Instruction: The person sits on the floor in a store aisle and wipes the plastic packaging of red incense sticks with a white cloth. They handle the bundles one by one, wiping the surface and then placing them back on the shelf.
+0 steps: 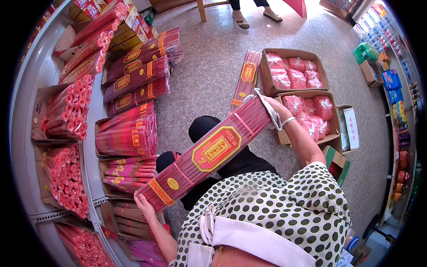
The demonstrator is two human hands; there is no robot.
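A long clear-wrapped bundle of dark red incense sticks (206, 157) lies slantwise across the space in front of me, over my knees. At its lower left end is my left hand (145, 206), gripping the corner. Around the upper right end, my right hand (276, 108) holds the bundle with a grey-white cloth (274, 113) between palm and wrapping; its fingers are mostly hidden. Another wrapped incense bundle (246, 78) rests on the floor beyond, beside the cardboard boxes.
Shelves on the left hold wrapped incense bundles (136, 78) and boxes of red sticks (68, 106). Open cartons of pink packets (297, 50) (334, 115) stand on the floor at right. A person's feet (241, 20) are at the top. Stocked shelves (393, 116) line the far right.
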